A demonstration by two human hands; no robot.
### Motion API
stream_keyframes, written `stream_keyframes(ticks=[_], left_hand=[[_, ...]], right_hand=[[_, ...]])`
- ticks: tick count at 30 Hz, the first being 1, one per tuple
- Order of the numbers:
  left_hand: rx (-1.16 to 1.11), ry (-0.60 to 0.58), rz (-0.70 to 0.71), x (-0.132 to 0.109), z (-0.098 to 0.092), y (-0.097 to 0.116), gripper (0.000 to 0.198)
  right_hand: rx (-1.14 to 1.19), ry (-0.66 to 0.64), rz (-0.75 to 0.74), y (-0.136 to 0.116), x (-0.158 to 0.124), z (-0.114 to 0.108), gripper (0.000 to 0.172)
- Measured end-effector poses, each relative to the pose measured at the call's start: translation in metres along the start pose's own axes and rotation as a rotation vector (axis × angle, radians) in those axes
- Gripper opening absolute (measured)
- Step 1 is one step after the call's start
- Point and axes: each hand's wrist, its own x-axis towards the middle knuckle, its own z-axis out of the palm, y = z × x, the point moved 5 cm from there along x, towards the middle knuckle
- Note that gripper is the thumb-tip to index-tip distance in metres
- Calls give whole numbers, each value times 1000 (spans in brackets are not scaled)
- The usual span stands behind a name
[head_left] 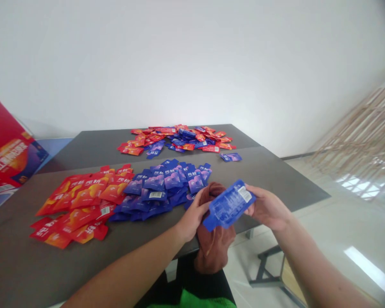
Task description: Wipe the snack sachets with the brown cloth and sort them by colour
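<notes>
Blue and glossy, the foil sachet [229, 204] was held up in the air above the lap, its printed back and white barcode label [244, 193] facing the camera. The right hand [266, 208] grasped it at the label end, with the fingers curled around the edge. The left hand [192, 216] was partly closed, its fingers at the sachet's narrower end, but whether they gripped the sachet or only the brown towel [215, 233] bunched below could not be told. The sachet looked light, soft and probably slippery, so its flat sealed edges seemed the surest hold (the middle might give under a pinch).

Beyond the hands, on the dark grey desk [269, 179], lay a heap of blue sachets [160, 188], with red-orange sachets [80, 205] beside it on the left. Farther off were a mixed red-and-blue pile [176, 139] and a lone blue sachet [231, 157]. A red carton [6, 145] stood beyond the desk's left edge.
</notes>
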Motion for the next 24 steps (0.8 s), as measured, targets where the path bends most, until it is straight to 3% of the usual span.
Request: stream_keyframes(ticks=[3, 6, 9, 13, 16, 19, 24], left_hand=[[-160, -37, -142, -2, 1, -5, 48], [-119, -88, -153, -3, 0, -6, 55], [-16, -71, -95, -2, -4, -4, 73], [28, -29, -33, 0, -4, -1, 75], [26, -36, 3, -1, -1, 0, 73], [54, -81, 14, -4, 2, 0, 75], [172, -178, 28, -8, 8, -1, 79]], right_hand=[[-11, 42, 127, 18, 11, 9, 15], [-39, 95, 137, 28, 24, 9, 18], [-153, 131, -83, 27, 27, 7, 29], [-343, 228, -467, 30, 16, 10, 45], [-250, 249, -515, 48, 9, 15, 56], [-279, 239, -542, 64, 6, 21, 44], [-315, 455, -611, 54, 6, 3, 35]])
